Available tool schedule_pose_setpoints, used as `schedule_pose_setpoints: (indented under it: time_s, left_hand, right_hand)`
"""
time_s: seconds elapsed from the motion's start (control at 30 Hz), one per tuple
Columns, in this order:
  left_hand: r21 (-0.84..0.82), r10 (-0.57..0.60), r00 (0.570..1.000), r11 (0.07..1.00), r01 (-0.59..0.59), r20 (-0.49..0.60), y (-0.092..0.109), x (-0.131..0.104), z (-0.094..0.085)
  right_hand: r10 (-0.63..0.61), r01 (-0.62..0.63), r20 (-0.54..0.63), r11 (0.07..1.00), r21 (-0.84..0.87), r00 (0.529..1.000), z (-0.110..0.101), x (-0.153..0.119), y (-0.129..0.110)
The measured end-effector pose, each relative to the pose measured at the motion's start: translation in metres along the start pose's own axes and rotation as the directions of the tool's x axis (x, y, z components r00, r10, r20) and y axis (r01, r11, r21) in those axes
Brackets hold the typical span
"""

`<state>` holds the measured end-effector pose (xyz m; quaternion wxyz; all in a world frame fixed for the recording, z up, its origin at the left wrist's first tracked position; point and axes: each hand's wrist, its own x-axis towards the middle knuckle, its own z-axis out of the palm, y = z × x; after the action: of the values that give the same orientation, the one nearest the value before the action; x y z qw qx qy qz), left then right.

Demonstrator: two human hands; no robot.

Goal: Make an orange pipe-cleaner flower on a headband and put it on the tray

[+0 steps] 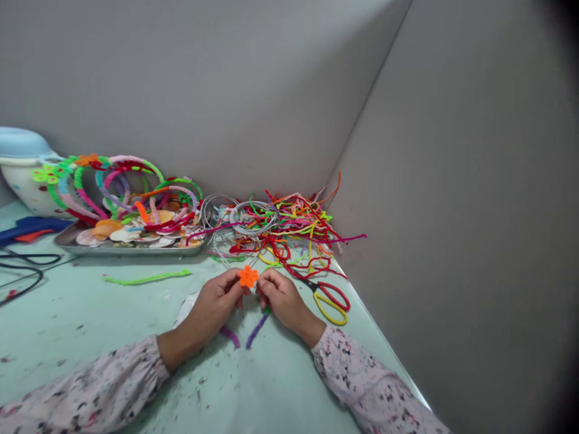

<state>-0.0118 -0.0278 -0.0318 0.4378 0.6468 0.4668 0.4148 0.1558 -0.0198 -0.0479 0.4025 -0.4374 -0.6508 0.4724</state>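
Note:
A small orange fuzzy flower [248,276] faces up between my two hands. My left hand [221,296] pinches it at its left edge, thumb and fingers closed. On the other side, my right hand [281,299] is closed too, its fingertips right beside the petals. From under the right hand runs a purple pipe-cleaner strip [256,333] with a bit of green at its top. Another purple fuzzy end [230,336] sticks out below the left hand. Whether these ends join the flower is hidden by my fingers.
Red-and-yellow-handled scissors [332,303] lie right of my hands. Behind are tangled pipe cleaners [298,220] and wire coils [256,218]. A metal tray [136,251] holds shells and fuzzy hoops. A green pipe cleaner [148,278], blue glue gun [36,228] and lidded bin [27,175] are left.

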Motion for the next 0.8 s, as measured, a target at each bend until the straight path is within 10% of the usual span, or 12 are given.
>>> schedule_pose_setpoints:
  time_s: [0.23,0.43,0.8]
  left_hand:
    - [-0.014,-0.040,0.999,0.999,0.040,-0.010,-0.003,0.003,0.000]
    - [-0.026,-0.048,0.999,0.998,0.049,0.009,-0.005,0.003,0.000]
    - [-0.020,-0.064,0.998,0.998,0.064,0.008,-0.002,0.002,0.000]
  right_hand:
    - [-0.109,0.016,-0.186,0.897,-0.442,0.976,-0.027,0.009,-0.018]
    - [0.098,-0.448,-0.437,0.156,-0.881,0.894,-0.104,0.019,-0.022]
    - [0.133,-0.481,-0.466,0.115,-0.869,0.875,-0.109,0.022,0.014]
